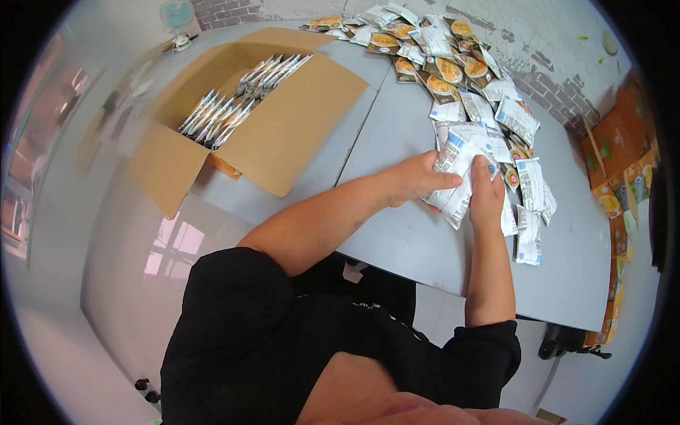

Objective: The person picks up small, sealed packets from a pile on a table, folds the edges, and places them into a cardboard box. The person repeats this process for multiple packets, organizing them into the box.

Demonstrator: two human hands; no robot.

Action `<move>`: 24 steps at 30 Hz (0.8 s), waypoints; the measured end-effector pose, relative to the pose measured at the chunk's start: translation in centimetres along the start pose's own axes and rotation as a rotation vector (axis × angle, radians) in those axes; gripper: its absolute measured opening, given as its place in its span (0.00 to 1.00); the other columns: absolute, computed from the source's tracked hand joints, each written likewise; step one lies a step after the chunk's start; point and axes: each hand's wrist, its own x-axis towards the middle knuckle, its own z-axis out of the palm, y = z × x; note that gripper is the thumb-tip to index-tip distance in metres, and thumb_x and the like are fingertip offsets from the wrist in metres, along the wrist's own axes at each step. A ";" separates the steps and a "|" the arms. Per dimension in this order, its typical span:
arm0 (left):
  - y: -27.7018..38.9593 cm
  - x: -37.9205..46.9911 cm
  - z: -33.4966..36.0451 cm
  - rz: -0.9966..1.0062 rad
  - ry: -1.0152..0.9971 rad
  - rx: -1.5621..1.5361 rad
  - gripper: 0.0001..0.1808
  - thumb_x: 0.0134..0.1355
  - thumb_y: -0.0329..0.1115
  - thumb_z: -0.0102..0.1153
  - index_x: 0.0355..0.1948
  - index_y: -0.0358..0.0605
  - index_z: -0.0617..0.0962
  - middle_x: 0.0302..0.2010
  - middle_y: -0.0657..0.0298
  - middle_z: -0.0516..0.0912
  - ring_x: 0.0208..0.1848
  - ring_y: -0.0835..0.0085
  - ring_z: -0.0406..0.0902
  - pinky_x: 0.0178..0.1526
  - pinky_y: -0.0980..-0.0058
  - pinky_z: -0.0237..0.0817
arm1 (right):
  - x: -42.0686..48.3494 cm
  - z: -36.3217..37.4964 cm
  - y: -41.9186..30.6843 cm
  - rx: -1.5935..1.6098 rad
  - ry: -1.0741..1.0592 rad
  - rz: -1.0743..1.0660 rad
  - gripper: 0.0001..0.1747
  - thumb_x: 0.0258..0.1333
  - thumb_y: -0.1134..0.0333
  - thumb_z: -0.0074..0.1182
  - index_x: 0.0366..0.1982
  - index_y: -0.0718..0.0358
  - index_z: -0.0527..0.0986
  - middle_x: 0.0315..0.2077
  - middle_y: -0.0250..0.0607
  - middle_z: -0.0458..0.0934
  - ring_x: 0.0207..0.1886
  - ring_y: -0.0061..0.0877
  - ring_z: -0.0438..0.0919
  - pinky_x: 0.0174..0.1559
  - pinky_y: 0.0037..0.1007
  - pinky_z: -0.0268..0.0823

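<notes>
Both my hands are on white printed food pouches at the near edge of a large pile. My left hand (425, 180) grips the left side of a held pouch (457, 186), its thumb lying across the printed back. From the right, my right hand (486, 186) presses its thumb onto the upper right of the same pouch. Whether more than one pouch is in my grip, I cannot tell. Beyond my hands spreads the pouch pile (446, 74), some pouches white side up, others showing brown and orange fronts. An open cardboard box (313, 122) to the left holds rows of upright pouches (218, 119).
The grey table (393, 228) has a seam between the box and the pile. Loose pouches (529, 234) lie right of my hands. Orange printed cartons (616, 138) stand beyond the table's right end. A small fan (178, 16) is at the far left.
</notes>
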 end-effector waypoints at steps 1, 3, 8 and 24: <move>0.1 0.0 -0.1 0.006 -0.008 0.013 0.29 0.60 0.42 0.62 0.58 0.44 0.66 0.47 0.59 0.79 0.42 0.72 0.80 0.33 0.69 0.76 | -0.2 0.0 -0.2 -0.098 0.015 -0.013 0.22 0.67 0.58 0.45 0.49 0.71 0.73 0.43 0.41 0.78 0.44 0.23 0.74 0.47 0.26 0.66; 0.0 0.1 0.2 0.028 0.030 0.031 0.27 0.61 0.40 0.60 0.57 0.44 0.67 0.46 0.60 0.79 0.41 0.72 0.80 0.32 0.69 0.75 | -0.3 0.2 -0.7 -0.074 0.022 -0.004 0.23 0.66 0.56 0.46 0.47 0.72 0.74 0.41 0.42 0.78 0.43 0.22 0.74 0.46 0.25 0.66; 0.5 -0.4 1.5 0.011 0.050 0.020 0.22 0.63 0.39 0.58 0.54 0.41 0.70 0.44 0.60 0.80 0.41 0.74 0.80 0.33 0.71 0.76 | 0.7 -0.9 0.3 0.019 0.073 0.011 0.24 0.66 0.56 0.46 0.47 0.72 0.74 0.42 0.41 0.78 0.42 0.22 0.74 0.47 0.25 0.65; 6.5 -9.5 -1.5 0.093 0.220 -0.029 0.26 0.61 0.31 0.57 0.59 0.39 0.65 0.48 0.57 0.78 0.46 0.68 0.80 0.40 0.67 0.76 | 1.1 -0.7 1.0 0.055 -0.067 0.302 0.31 0.68 0.45 0.36 0.29 0.65 0.75 0.17 0.32 0.72 0.17 0.18 0.68 0.21 0.22 0.60</move>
